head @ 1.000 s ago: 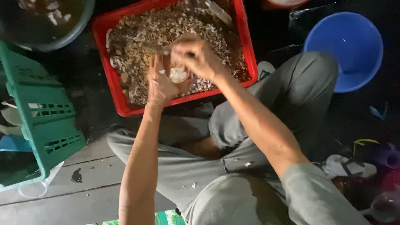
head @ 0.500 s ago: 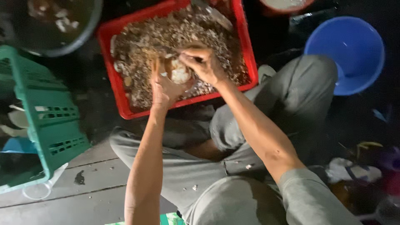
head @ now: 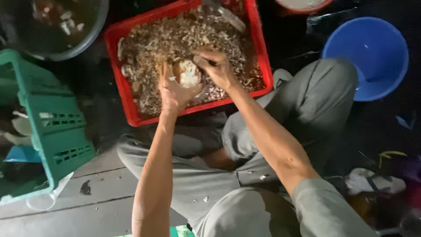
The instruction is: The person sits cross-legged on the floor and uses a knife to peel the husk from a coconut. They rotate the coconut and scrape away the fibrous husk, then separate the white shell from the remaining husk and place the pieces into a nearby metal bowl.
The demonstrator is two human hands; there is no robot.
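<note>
My left hand (head: 172, 91) cups a pale, rounded shell-like piece (head: 188, 73) over a red plastic crate (head: 118, 79). Brown and pale shells and scraps fill that crate (head: 175, 35). My right hand (head: 218, 66) presses against the right side of the same pale piece, fingers curled; whether it grips a small tool is hidden by the fingers. Both forearms reach forward from my lap, over grey trousers (head: 307, 105).
A green slotted basket (head: 52, 118) stands at the left. A dark round basin (head: 57, 26) with pale bits sits top left. A blue bucket (head: 368, 57) is at the right, and a reddish bowl rim (head: 302, 5) at the top edge. Planked floor (head: 87, 197) lies lower left.
The pale piece now shows more openly in my left palm, turned toward the camera. Both hands stay together over the crate; the view has shifted slightly.
</note>
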